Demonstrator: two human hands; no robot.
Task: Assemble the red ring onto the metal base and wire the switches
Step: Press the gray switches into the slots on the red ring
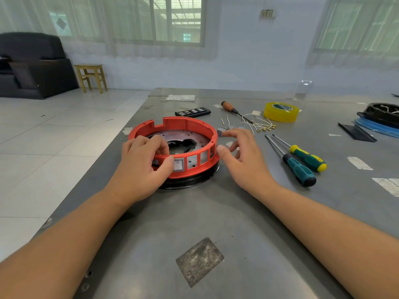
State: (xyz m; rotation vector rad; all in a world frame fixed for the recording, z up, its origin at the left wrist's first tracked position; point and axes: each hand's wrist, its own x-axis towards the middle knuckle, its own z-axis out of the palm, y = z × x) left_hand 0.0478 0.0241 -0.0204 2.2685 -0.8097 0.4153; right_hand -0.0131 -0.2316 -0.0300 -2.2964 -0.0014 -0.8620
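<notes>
Head view, ring: the red ring [172, 134] already sits on the metal base [190, 180], near the middle of the bench [216, 212].
Head view, left hand: the left hand [142, 167] grips the ring's near wall, fingers curled over the rim and thumb pressing just beside a grey switch [178, 165] seated in one window.
Head view, right hand: the right hand [239, 156] hovers just right of the ring with fingers spread, a second small switch [219, 133] pinched at its fingertips, as far as I can tell.
Head view, empty windows: several square slots [192, 161] to the right of the seated switch stand open.
Head view, supplies: wires [259, 124] with terminals lie beyond the right hand; two screwdrivers [302, 162] lie to the right.
Advice: brace the ring with the left hand, square the switch to its slot and press evenly until flush; a skewed push would likely jam it.
</notes>
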